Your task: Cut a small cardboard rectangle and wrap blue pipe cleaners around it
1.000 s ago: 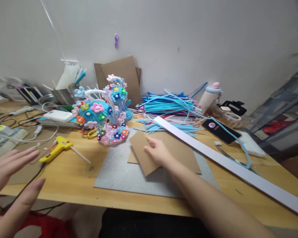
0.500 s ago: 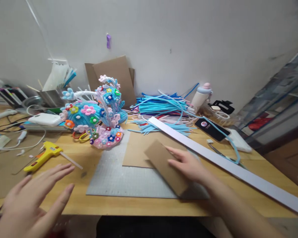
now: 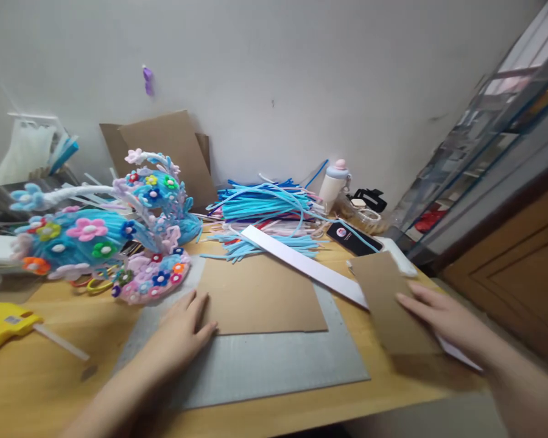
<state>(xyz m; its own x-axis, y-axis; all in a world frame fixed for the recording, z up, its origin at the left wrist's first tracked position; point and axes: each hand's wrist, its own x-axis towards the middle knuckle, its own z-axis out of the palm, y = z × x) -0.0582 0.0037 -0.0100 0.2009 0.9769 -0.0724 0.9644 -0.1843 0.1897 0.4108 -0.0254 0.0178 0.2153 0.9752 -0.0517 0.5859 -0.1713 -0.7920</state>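
Head view shows a pale wall point(image 3: 301, 73) at the back and, before it, a wooden table point(image 3: 50, 389) which carries all the work. On the table lies a grey mat point(image 3: 274, 362), flat, and at its left far corner stands a fuzzy blue ornament point(image 3: 109, 225) covered with small coloured flowers. Over the far part of the mat rests a brown cardboard sheet point(image 3: 265, 298). Behind this sheet is a pile of fuzzy sticks point(image 3: 265, 204), mostly blue. A long white strip point(image 3: 301, 261) runs diagonally from the pile toward the right, and it passes behind the smaller cardboard piece point(image 3: 388, 304), which is tilted and somewhat blurred. The right hand point(image 3: 442, 313) has this piece by its right edge, with the fingers closed on it. The left hand point(image 3: 182, 325) is at the left edge of the sheet, its fingers loosely spread and grasping nothing; whether they press the cardboard, I cannot tell. Near the left border lies a yellow glue gun point(image 3: 11, 328), and at the far right a phone point(image 3: 351, 237).
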